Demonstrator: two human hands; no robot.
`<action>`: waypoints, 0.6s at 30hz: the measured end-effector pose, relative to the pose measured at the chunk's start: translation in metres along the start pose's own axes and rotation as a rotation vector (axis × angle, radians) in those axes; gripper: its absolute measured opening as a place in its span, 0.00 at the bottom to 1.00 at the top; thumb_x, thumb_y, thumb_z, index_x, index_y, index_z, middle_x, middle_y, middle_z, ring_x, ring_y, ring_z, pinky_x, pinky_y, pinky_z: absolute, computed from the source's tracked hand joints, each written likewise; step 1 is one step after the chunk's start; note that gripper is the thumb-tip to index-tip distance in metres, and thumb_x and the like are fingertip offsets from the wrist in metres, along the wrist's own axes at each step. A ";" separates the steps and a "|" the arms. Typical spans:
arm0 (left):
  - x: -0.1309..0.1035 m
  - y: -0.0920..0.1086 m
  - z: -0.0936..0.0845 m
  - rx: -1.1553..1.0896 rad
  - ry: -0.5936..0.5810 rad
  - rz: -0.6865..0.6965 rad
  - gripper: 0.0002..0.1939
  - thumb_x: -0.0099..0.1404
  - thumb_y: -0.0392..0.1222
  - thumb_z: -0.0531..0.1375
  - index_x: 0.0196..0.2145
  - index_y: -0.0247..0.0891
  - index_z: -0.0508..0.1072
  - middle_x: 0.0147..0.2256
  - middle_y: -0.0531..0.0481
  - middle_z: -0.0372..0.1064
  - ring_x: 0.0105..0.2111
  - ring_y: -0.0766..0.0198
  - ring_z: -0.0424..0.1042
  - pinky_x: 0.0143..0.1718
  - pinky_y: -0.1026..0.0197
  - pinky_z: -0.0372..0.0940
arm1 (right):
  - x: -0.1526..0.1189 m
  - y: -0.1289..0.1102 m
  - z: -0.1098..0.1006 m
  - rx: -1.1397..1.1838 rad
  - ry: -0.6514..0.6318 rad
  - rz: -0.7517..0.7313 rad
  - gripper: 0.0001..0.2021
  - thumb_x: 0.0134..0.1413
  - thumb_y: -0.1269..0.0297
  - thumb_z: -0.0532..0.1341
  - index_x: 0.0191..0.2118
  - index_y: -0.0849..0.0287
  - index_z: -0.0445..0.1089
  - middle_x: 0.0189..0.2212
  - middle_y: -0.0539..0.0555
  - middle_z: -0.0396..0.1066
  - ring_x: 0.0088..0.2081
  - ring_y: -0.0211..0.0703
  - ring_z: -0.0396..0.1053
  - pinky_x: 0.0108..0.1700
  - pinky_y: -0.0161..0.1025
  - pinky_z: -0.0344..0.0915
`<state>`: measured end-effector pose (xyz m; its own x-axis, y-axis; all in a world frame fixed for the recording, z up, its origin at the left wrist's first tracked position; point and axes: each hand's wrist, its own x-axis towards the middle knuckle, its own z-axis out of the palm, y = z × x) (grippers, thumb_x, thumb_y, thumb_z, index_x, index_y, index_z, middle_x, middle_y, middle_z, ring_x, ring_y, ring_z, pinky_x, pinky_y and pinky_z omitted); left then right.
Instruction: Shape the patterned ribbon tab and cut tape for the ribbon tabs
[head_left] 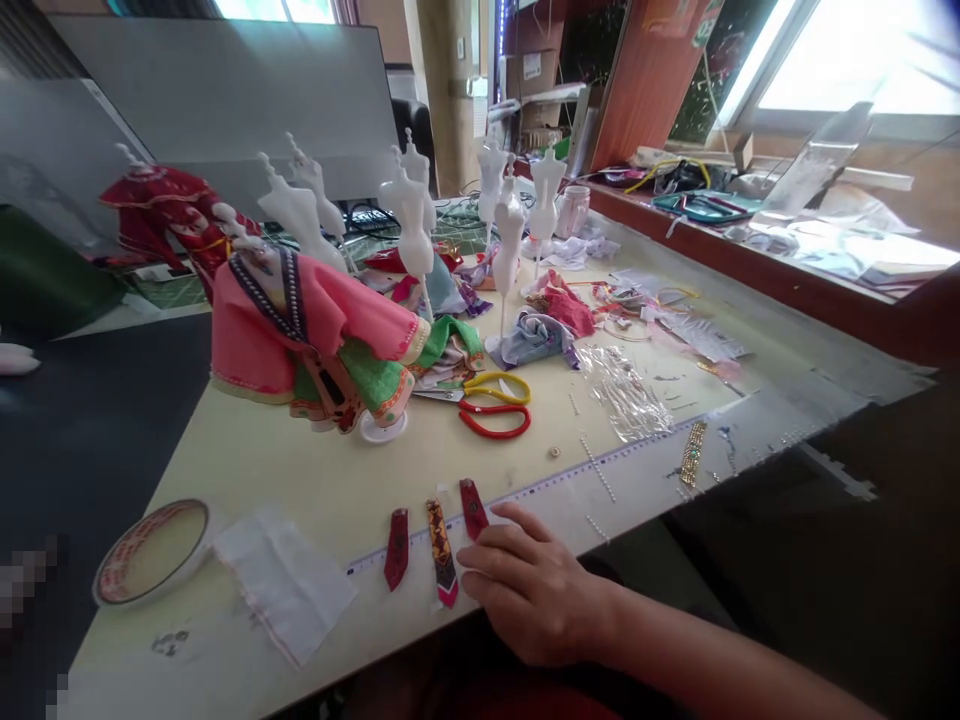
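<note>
My right hand [534,590] rests at the table's near edge, fingers loosely bent and slightly apart, pointing left. Its fingertips lie at the lower end of a dark red fabric strip [473,508] with a pointed tip; whether they touch it I cannot tell. Left of it lie a yellow-and-black patterned strip [441,545] with a red tip and another dark red strip [397,548]. A ruler scale [570,478] runs along the table beneath and beside them. No part of my left hand shows.
Scissors [495,420] with red and yellow handles lie beyond the strips. A tape roll [154,550] and white cloth [285,580] are on the left. Small white mannequins [409,215], a pink doll garment [255,330], a clear plastic bag [626,390] and a gold beaded piece [693,453] stand or lie around.
</note>
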<state>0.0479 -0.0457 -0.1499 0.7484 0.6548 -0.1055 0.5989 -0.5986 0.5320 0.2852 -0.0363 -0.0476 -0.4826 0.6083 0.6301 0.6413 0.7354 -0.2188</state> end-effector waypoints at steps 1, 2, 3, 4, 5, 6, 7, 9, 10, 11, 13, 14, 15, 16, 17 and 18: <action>0.002 0.001 -0.002 0.006 0.000 0.003 0.13 0.66 0.44 0.53 0.48 0.41 0.67 0.48 0.46 0.65 0.44 0.59 0.68 0.45 0.53 0.66 | 0.000 -0.004 -0.001 0.000 0.005 -0.017 0.07 0.53 0.74 0.55 0.36 0.62 0.68 0.40 0.53 0.71 0.42 0.41 0.65 0.59 0.47 0.54; 0.002 0.003 -0.003 0.011 0.002 0.004 0.13 0.66 0.44 0.53 0.48 0.44 0.67 0.48 0.47 0.66 0.44 0.58 0.68 0.46 0.53 0.66 | 0.000 -0.008 -0.002 0.002 0.004 -0.033 0.07 0.53 0.73 0.55 0.36 0.62 0.69 0.40 0.53 0.71 0.41 0.41 0.65 0.59 0.47 0.54; 0.002 0.005 -0.004 0.014 0.004 0.003 0.14 0.66 0.43 0.53 0.49 0.47 0.67 0.48 0.48 0.68 0.45 0.57 0.69 0.47 0.53 0.66 | 0.000 -0.012 -0.004 0.008 -0.005 -0.044 0.06 0.54 0.73 0.55 0.36 0.62 0.69 0.41 0.52 0.71 0.41 0.41 0.66 0.59 0.47 0.54; 0.002 0.007 -0.005 0.021 0.007 0.004 0.15 0.65 0.43 0.53 0.50 0.49 0.67 0.48 0.49 0.69 0.45 0.55 0.69 0.48 0.54 0.66 | -0.001 -0.015 -0.006 0.019 -0.021 -0.049 0.07 0.54 0.73 0.55 0.37 0.62 0.69 0.41 0.52 0.71 0.41 0.41 0.66 0.59 0.47 0.54; 0.001 0.008 -0.005 0.035 0.009 0.008 0.16 0.64 0.43 0.53 0.50 0.50 0.66 0.47 0.50 0.69 0.45 0.55 0.69 0.48 0.54 0.66 | -0.001 -0.018 -0.010 0.032 -0.039 -0.046 0.07 0.54 0.72 0.55 0.37 0.62 0.69 0.41 0.52 0.71 0.41 0.41 0.66 0.59 0.46 0.54; 0.000 0.009 -0.005 0.055 0.011 0.011 0.17 0.64 0.42 0.53 0.51 0.50 0.66 0.48 0.50 0.70 0.45 0.54 0.70 0.49 0.53 0.66 | -0.003 -0.020 -0.014 0.045 -0.058 -0.039 0.07 0.54 0.73 0.55 0.38 0.62 0.69 0.42 0.52 0.71 0.41 0.41 0.66 0.59 0.46 0.54; -0.001 0.009 -0.004 0.080 0.012 0.016 0.19 0.63 0.42 0.53 0.52 0.50 0.65 0.48 0.50 0.70 0.46 0.54 0.70 0.49 0.53 0.66 | -0.006 -0.021 -0.019 0.058 -0.075 -0.027 0.08 0.54 0.73 0.55 0.38 0.63 0.69 0.41 0.53 0.71 0.40 0.41 0.66 0.58 0.45 0.56; -0.003 0.007 -0.003 0.134 0.011 0.029 0.21 0.62 0.41 0.54 0.54 0.50 0.63 0.50 0.49 0.69 0.46 0.54 0.70 0.50 0.52 0.65 | -0.015 -0.022 -0.030 0.085 -0.099 0.006 0.09 0.53 0.75 0.54 0.39 0.64 0.69 0.40 0.55 0.71 0.39 0.42 0.66 0.55 0.45 0.60; -0.004 0.006 -0.002 0.155 0.008 0.030 0.23 0.62 0.41 0.54 0.56 0.50 0.62 0.51 0.49 0.68 0.47 0.53 0.70 0.50 0.51 0.65 | -0.022 -0.022 -0.036 0.101 -0.102 0.039 0.10 0.53 0.75 0.54 0.39 0.64 0.68 0.40 0.56 0.71 0.39 0.43 0.67 0.53 0.46 0.62; -0.005 0.005 -0.002 0.167 0.004 0.024 0.25 0.61 0.41 0.55 0.57 0.50 0.61 0.52 0.49 0.67 0.48 0.52 0.69 0.50 0.50 0.64 | -0.030 -0.021 -0.041 0.124 -0.108 0.089 0.11 0.52 0.76 0.54 0.40 0.65 0.68 0.39 0.57 0.71 0.38 0.43 0.67 0.50 0.47 0.64; -0.007 0.003 -0.002 0.174 -0.009 0.002 0.27 0.60 0.41 0.56 0.57 0.51 0.60 0.52 0.49 0.67 0.48 0.50 0.69 0.51 0.48 0.63 | -0.051 -0.021 -0.048 0.183 -0.059 0.245 0.11 0.52 0.78 0.53 0.41 0.64 0.67 0.36 0.57 0.71 0.36 0.43 0.68 0.45 0.44 0.67; -0.008 0.003 -0.003 0.169 -0.016 -0.012 0.27 0.60 0.41 0.56 0.57 0.52 0.60 0.52 0.49 0.67 0.48 0.50 0.69 0.51 0.48 0.63 | -0.062 -0.022 -0.050 0.198 -0.019 0.370 0.11 0.54 0.78 0.53 0.40 0.62 0.67 0.35 0.56 0.71 0.36 0.42 0.68 0.42 0.42 0.69; -0.008 0.003 -0.003 0.159 -0.022 -0.019 0.27 0.59 0.41 0.57 0.57 0.53 0.61 0.52 0.50 0.67 0.48 0.50 0.69 0.51 0.49 0.63 | -0.073 -0.022 -0.051 0.222 -0.002 0.493 0.10 0.56 0.77 0.52 0.39 0.61 0.67 0.33 0.55 0.71 0.35 0.41 0.69 0.38 0.39 0.69; -0.008 0.004 -0.003 0.146 -0.025 -0.022 0.27 0.59 0.41 0.57 0.56 0.53 0.61 0.52 0.50 0.67 0.48 0.51 0.69 0.51 0.49 0.63 | -0.083 -0.022 -0.051 0.234 0.020 0.608 0.09 0.57 0.75 0.52 0.39 0.60 0.67 0.33 0.55 0.70 0.34 0.41 0.69 0.36 0.37 0.70; -0.008 0.004 -0.003 0.135 -0.025 -0.019 0.27 0.59 0.41 0.57 0.56 0.53 0.61 0.52 0.51 0.67 0.48 0.51 0.69 0.51 0.50 0.63 | -0.092 -0.021 -0.051 0.250 0.032 0.706 0.08 0.59 0.72 0.52 0.37 0.59 0.68 0.31 0.54 0.71 0.33 0.41 0.70 0.34 0.36 0.70; -0.008 0.004 -0.003 0.128 -0.025 -0.016 0.27 0.58 0.40 0.57 0.56 0.53 0.62 0.52 0.51 0.67 0.48 0.51 0.69 0.51 0.50 0.63 | -0.098 -0.020 -0.051 0.269 0.039 0.802 0.07 0.59 0.69 0.53 0.36 0.58 0.68 0.31 0.53 0.71 0.33 0.41 0.70 0.33 0.35 0.70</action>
<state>0.0437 -0.0522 -0.1442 0.7443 0.6541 -0.1346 0.6411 -0.6432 0.4187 0.3503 -0.1257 -0.0674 0.0822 0.9690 0.2328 0.6145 0.1346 -0.7774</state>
